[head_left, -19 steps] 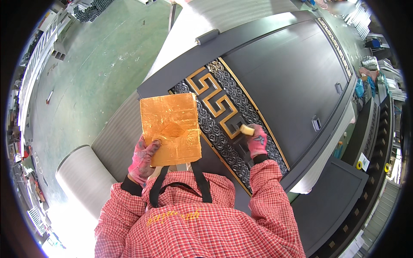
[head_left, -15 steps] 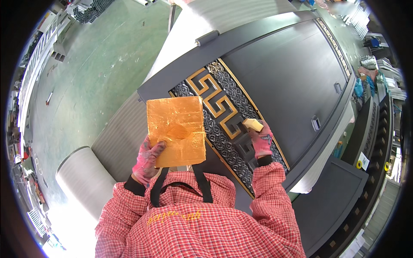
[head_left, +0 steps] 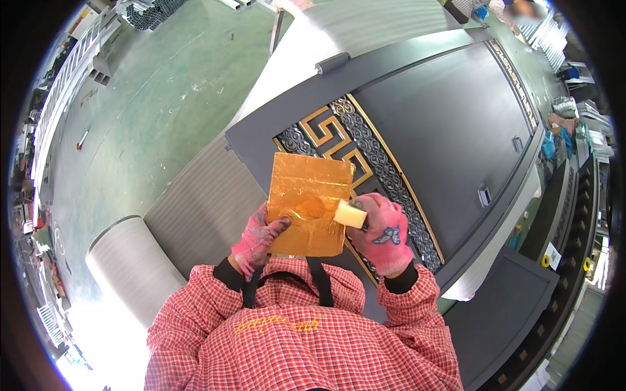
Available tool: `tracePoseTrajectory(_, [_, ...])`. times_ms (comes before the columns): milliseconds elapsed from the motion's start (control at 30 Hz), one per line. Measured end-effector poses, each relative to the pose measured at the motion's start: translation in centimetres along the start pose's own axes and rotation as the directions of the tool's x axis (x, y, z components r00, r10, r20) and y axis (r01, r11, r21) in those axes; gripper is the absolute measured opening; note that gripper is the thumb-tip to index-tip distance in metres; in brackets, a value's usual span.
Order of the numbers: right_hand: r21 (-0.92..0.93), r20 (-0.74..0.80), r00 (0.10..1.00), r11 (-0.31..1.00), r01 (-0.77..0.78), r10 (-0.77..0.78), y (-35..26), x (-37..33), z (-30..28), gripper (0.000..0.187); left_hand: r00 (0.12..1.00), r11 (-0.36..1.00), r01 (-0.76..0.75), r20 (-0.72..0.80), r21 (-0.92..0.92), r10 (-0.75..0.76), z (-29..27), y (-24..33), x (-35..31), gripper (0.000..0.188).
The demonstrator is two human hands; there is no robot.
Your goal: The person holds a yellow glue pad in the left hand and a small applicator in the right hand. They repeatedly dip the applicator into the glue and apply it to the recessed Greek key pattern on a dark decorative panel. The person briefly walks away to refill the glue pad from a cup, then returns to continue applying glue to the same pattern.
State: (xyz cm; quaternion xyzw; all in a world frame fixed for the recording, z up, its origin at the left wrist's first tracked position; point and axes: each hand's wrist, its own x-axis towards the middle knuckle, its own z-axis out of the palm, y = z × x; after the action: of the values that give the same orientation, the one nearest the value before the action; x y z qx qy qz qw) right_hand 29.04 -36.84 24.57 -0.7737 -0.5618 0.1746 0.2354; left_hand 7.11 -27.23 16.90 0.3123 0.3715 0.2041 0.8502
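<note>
Your left hand (head_left: 255, 242), in a pink glove with dark smudges, is clamped on the lower left edge of a flat, squarish board (head_left: 306, 176), thumb pressed over its face; the board is coated in glossy gold-orange, creased and streaked, with a duller, powdery-looking patch near its middle, and it stands before your chest, covering part of the panel beyond; your right hand (head_left: 385, 238), in a pink glove with a blue butterfly shape on its back, is closed around a pale yellow block (head_left: 351, 214), blunt-ended and slightly blurred; the block overlaps the board's right side in view, though you cannot tell whether the two touch; red-and-white checked sleeves (head_left: 417, 296) end in black cuffs (head_left: 400, 279) at your wrists; past the board lies a smooth, matte dark grey panel (head_left: 443, 104), inlaid with an angular, gold-edged key pattern (head_left: 326, 128) and a raised band of dark, shiny scrolls (head_left: 366, 133), bordered by a thin gold strip (head_left: 399, 173); the panel rests over pale, finely ribbed sheeting (head_left: 205, 189), with a thick roll (head_left: 130, 260) of similar material at its left; the green floor (head_left: 176, 85) beyond looks scuffed and faintly glossy.
</note>
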Motion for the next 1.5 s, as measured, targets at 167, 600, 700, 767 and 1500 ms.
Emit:
tracePoseTrajectory(167, [0.083,-0.031,0.988,0.985,0.152,-0.15,0.8,0.0,0.3,0.033,0.999,0.998,0.037,0.005,-0.06,-0.037,-0.1,-0.3,-0.1,0.047])
tracePoseTrajectory(600, [0.348,-0.133,0.824,0.804,-0.482,0.551,15.6,-2.1,7.7,0.021,0.993,0.997,-0.078,-0.084,-0.008,0.077,-3.1,0.2,-0.2,0.053])
tracePoseTrajectory(700, [0.265,-0.149,0.844,0.843,-0.468,0.516,17.3,-1.6,9.8,0.03,0.994,0.996,-0.076,-0.072,0.05,0.08,-2.2,0.9,-0.2,0.052])
tracePoseTrajectory(767, [0.212,-0.207,0.895,0.911,-0.354,0.396,18.3,-1.3,11.0,0.03,0.989,0.988,-0.146,0.017,0.052,0.145,-3.4,0.3,-0.1,0.049])
tracePoseTrajectory(1500, [0.13,-0.113,0.922,0.926,-0.355,0.369,19.8,-1.7,10.4,0.029,0.993,0.993,-0.114,-0.041,-0.005,0.114,-2.6,0.5,-0.1,0.048])
